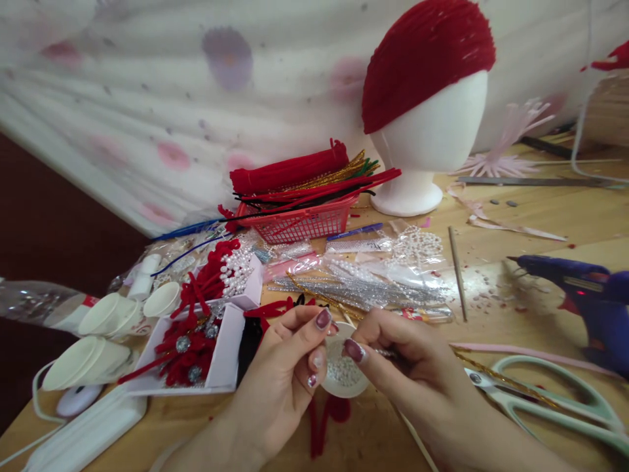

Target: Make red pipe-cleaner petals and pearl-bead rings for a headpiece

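Observation:
My left hand (289,367) and my right hand (403,360) meet near the table's front edge over a small white dish of pearl beads (343,375). Both hands pinch something tiny between thumb and fingertips; a thin beaded strand (386,353) seems to run from my right fingers. What the left fingers pinch is too small to name. A red pipe cleaner piece (324,419) lies under the dish.
A white box of red pipe-cleaner flowers (196,347) and paper cups (93,357) lie left. Behind are bead packets (373,275), a red basket of pipe cleaners (299,219) and a foam head with red cap (427,85). Right: blue glue gun (584,295), mint scissors (550,400).

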Motion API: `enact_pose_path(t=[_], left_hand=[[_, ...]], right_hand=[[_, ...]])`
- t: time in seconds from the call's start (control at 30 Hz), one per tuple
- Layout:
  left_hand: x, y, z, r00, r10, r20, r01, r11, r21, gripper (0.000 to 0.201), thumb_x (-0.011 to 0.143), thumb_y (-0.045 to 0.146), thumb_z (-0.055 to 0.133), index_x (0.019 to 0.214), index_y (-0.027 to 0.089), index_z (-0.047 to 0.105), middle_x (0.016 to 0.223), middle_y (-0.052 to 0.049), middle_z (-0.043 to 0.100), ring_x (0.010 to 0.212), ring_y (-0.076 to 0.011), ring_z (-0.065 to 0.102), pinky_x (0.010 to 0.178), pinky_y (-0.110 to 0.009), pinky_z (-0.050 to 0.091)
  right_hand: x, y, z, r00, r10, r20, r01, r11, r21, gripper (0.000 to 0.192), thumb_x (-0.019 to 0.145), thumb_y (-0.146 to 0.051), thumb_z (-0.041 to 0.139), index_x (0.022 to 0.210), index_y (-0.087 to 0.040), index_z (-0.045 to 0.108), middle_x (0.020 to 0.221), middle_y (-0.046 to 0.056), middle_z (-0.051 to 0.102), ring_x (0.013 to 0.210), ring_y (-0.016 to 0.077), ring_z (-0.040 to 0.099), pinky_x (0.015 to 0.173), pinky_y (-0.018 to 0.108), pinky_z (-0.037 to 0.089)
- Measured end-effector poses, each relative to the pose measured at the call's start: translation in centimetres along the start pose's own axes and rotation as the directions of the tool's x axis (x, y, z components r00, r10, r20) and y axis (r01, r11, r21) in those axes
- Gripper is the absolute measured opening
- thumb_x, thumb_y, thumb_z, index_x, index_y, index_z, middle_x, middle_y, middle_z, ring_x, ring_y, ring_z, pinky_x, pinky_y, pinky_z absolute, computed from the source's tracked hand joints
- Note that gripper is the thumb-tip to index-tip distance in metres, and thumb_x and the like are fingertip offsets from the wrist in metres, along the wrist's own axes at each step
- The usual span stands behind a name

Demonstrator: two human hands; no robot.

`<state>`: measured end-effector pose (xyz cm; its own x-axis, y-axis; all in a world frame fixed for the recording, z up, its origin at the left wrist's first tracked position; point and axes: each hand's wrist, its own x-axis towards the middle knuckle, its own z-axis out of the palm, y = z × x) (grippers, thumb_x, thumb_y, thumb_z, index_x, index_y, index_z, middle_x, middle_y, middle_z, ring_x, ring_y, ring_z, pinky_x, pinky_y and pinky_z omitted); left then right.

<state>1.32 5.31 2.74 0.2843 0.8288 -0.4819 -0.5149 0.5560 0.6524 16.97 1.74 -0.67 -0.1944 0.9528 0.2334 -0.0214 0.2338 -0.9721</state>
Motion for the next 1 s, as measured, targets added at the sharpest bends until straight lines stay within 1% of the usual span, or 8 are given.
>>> enact_pose_path(t=[0.13, 0.27, 0.37, 0.53, 0.63, 0.73, 0.87, 1.0], left_hand=[[0.04, -0.06, -0.05, 1.0, -0.008, -0.006, 0.008, 1.0, 0.008, 0.037, 0.049, 0.018, 0.098, 0.069, 0.014, 0.068, 0.055, 0.006, 0.065, 0.037, 0.0006, 0.048, 0.034, -0.006, 0.037], [-0.05, -0.05, 0.02, 1.0, -0.004, -0.012, 0.004, 1.0, 0.024, 0.039, 0.047, 0.019, 0.099, 0.07, 0.014, 0.068, 0.055, 0.007, 0.063, 0.036, 0.0012, 0.046, 0.032, -0.005, 0.034], [-0.15, -0.03, -0.02, 1.0, 0.003, -0.015, -0.002, 0.999, 0.041, 0.041, 0.046, 0.019, 0.099, 0.072, 0.014, 0.068, 0.056, 0.007, 0.063, 0.036, 0.0016, 0.045, 0.032, -0.006, 0.035], [-0.29, -0.07, -0.12, 1.0, 0.008, -0.002, -0.008, 0.998, 0.069, 0.039, 0.05, 0.019, 0.096, 0.073, 0.014, 0.065, 0.058, 0.008, 0.062, 0.036, 0.0023, 0.042, 0.031, -0.005, 0.033], [-0.32, -0.07, -0.13, 1.0, 0.006, -0.004, -0.006, 0.998, 0.069, 0.04, 0.049, 0.019, 0.096, 0.073, 0.014, 0.064, 0.06, 0.007, 0.063, 0.036, 0.0026, 0.042, 0.031, -0.005, 0.032], [-0.32, -0.05, -0.12, 1.0, 0.014, -0.002, -0.014, 0.998, 0.067, 0.04, 0.05, 0.021, 0.097, 0.073, 0.013, 0.065, 0.061, 0.006, 0.064, 0.037, 0.0027, 0.042, 0.031, -0.005, 0.032], [-0.24, -0.15, -0.22, 0.999, 0.026, 0.021, -0.028, 0.995, 0.096, 0.038, 0.053, 0.023, 0.096, 0.072, 0.013, 0.064, 0.06, 0.007, 0.062, 0.038, 0.0026, 0.042, 0.032, -0.005, 0.032], [-0.04, -0.32, -0.38, 0.999, 0.04, 0.036, -0.044, 0.993, 0.11, 0.041, 0.051, 0.028, 0.097, 0.07, 0.014, 0.063, 0.06, 0.007, 0.062, 0.037, 0.0028, 0.04, 0.032, -0.005, 0.031]], right_hand=[[0.16, -0.22, -0.01, 1.0, -0.01, -0.012, 0.01, 0.999, 0.038, 0.023, 0.098, -0.029, 0.052, 0.079, -0.019, 0.058, 0.069, -0.001, 0.057, 0.062, 0.0124, 0.049, 0.055, 0.023, 0.04], [0.35, -0.38, 0.05, 1.0, 0.001, -0.011, 0.0, 0.997, 0.078, 0.023, 0.097, -0.031, 0.054, 0.077, -0.019, 0.056, 0.067, -0.002, 0.054, 0.06, 0.0115, 0.045, 0.053, 0.023, 0.037], [0.4, -0.31, 0.1, 1.0, 0.018, -0.003, -0.018, 0.997, 0.075, 0.022, 0.096, -0.032, 0.055, 0.078, -0.019, 0.057, 0.066, -0.003, 0.052, 0.058, 0.011, 0.043, 0.052, 0.023, 0.035], [0.43, -0.31, 0.0, 1.0, 0.025, 0.008, -0.025, 0.997, 0.079, 0.024, 0.095, -0.033, 0.057, 0.077, -0.018, 0.057, 0.065, -0.003, 0.051, 0.057, 0.0107, 0.042, 0.051, 0.023, 0.034], [0.5, -0.37, -0.12, 0.999, 0.029, 0.013, -0.03, 0.997, 0.068, 0.025, 0.095, -0.034, 0.057, 0.076, -0.018, 0.057, 0.063, -0.004, 0.048, 0.056, 0.0108, 0.04, 0.049, 0.022, 0.033], [0.52, -0.34, -0.16, 1.0, 0.021, 0.016, -0.022, 0.997, 0.077, 0.025, 0.095, -0.035, 0.057, 0.077, -0.018, 0.058, 0.065, -0.002, 0.051, 0.057, 0.0111, 0.043, 0.049, 0.022, 0.035], [0.41, -0.31, -0.11, 1.0, 0.005, 0.021, -0.006, 1.0, 0.021, 0.025, 0.095, -0.033, 0.056, 0.076, -0.018, 0.059, 0.065, -0.002, 0.051, 0.057, 0.011, 0.043, 0.05, 0.023, 0.035], [0.37, -0.34, -0.04, 1.0, -0.014, 0.01, 0.014, 1.0, -0.016, 0.024, 0.096, -0.033, 0.055, 0.077, -0.018, 0.059, 0.063, -0.003, 0.049, 0.056, 0.011, 0.041, 0.049, 0.023, 0.034]])
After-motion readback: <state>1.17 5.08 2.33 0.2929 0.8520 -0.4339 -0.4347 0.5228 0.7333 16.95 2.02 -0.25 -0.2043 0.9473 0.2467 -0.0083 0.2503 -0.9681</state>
